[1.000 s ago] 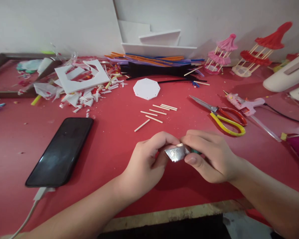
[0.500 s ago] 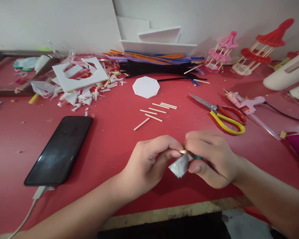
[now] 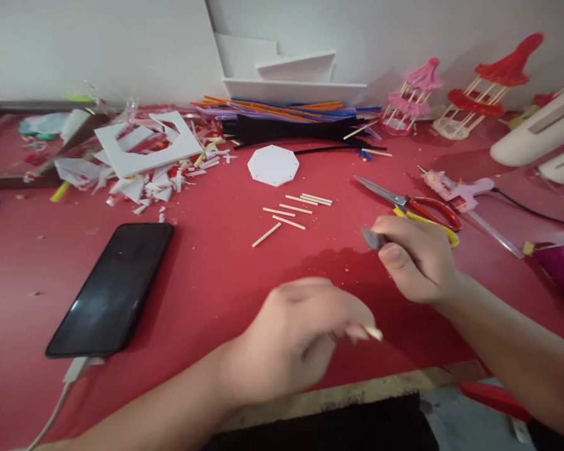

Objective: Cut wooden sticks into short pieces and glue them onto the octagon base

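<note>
Just changed: the hands have drawn apart, leaving the blade clear of the stick.
Left hand (image 3: 301, 338): fingers pinched shut on a pale stick (image 3: 375, 333), its end poking out above the near part of the red desk (image 3: 192, 275).
Right hand (image 3: 418, 257): fingers curled around a grey metal blade (image 3: 371, 238), a bit blurred from here, close by the scissors (image 3: 390, 195).
Loose sticks (image 3: 293, 222): lying on the desk, between the white octagon (image 3: 273, 165) and the hands.
Phone (image 3: 110, 291): dark screen, cable plugged in, no brand showing.
Purple packet (image 3: 557, 269): at the right edge, no lettering I can read.
</note>
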Demonstrator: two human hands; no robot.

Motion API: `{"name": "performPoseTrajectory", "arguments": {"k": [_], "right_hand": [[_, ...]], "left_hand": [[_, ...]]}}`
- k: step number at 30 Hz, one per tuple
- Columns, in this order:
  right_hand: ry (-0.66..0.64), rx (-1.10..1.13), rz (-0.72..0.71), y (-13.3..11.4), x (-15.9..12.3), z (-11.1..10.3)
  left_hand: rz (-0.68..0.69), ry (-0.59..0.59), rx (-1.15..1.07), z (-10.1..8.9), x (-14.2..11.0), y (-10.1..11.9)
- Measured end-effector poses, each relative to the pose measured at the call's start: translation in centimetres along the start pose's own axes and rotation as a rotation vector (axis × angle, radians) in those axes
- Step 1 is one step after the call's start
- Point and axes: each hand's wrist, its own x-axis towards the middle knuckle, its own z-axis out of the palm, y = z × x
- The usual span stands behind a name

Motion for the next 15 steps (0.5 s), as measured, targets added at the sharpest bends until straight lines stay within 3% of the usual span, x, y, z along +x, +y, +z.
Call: {"name": "performPoseTrajectory", "arguments": {"k": [2, 5, 15], "right_hand": [[0.037, 0.004, 0.011, 0.0, 0.1, 0.0], [-0.018, -0.011, -0.015, -0.3, 0.0, 0.5], [-0.160, 0.034, -0.023, -1.0, -0.1, 1.5]], "left_hand": [[-0.095, 0.106, 0.059, -0.2, 0.1, -0.3], [-0.191, 0.232, 0.106, -0.5, 0.3, -0.9], [-0.185, 0.199, 0.150, 0.0, 0.2, -1.3]]}}
